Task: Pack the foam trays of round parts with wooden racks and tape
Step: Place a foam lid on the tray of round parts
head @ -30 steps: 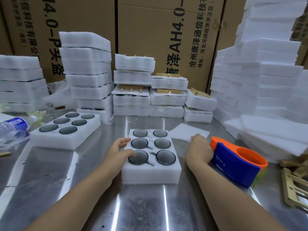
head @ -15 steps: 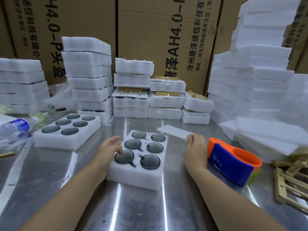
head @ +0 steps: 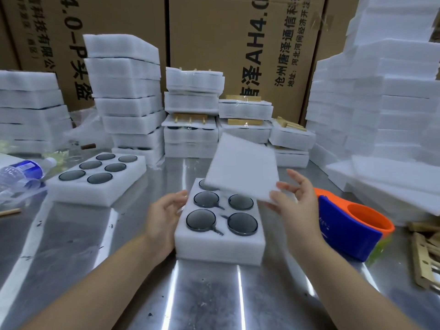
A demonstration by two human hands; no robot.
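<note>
We see a white foam tray (head: 219, 248) standing on the shiny metal table (head: 71, 258) straight ahead, between the two hands. Dark round parts (head: 201, 220) sit in its pockets: four show fully, and a fifth peeks out at the far left from under a thin foam sheet (head: 242, 167). The right hand (head: 297, 206) holds that sheet by its near right corner, pinched between thumb and fingers. The sheet hangs tilted in the air over the far end of the tray, its far edge raised. The left hand (head: 164, 215) lies against the tray's left side with its fingers loosely bent and relaxed, gripping nothing. Just right of the right hand a blue and orange tape dispenser (head: 345, 232) rests on the table, and past it, at the right edge, lie wooden racks (head: 426, 258). To the left, well apart, stands a second tray (head: 95, 191) with six round parts, all uncovered, and beside it a water bottle (head: 19, 170) lies on its side. Along the back we see stacks of foam blocks (head: 128, 96) and wrapped trays (head: 190, 129) — some with wooden racks on top under film. A pile of foam sheets (head: 392, 182) sits at the right, and cardboard boxes (head: 214, 32) rise behind it all.
</note>
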